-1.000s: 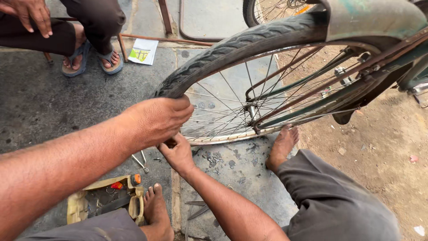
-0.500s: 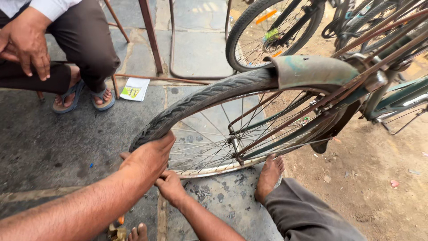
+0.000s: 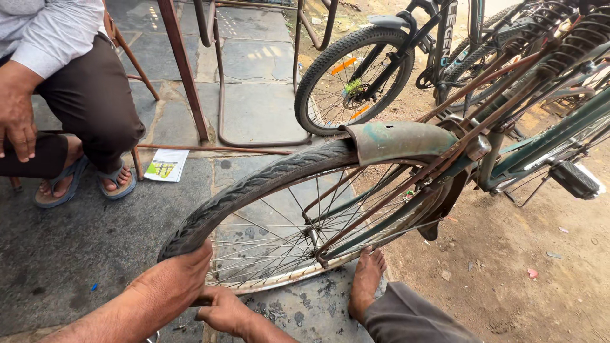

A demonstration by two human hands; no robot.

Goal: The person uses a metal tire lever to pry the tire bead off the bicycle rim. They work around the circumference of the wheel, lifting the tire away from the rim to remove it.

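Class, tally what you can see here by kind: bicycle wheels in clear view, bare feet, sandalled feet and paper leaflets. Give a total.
Bicycle wheels: 2, the near wheel and the far wheel
Bare feet: 1
Sandalled feet: 2
Paper leaflets: 1
Total: 6

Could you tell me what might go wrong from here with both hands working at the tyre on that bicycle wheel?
The left hand grips the black tyre while the right hand works low at the rusty rim; fingers might get pinched between tyre and rim. The thin spokes lie close to both hands and could scrape them if a hand slips. The person's bare foot rests right beside the rim, so a shifting wheel could press on it.
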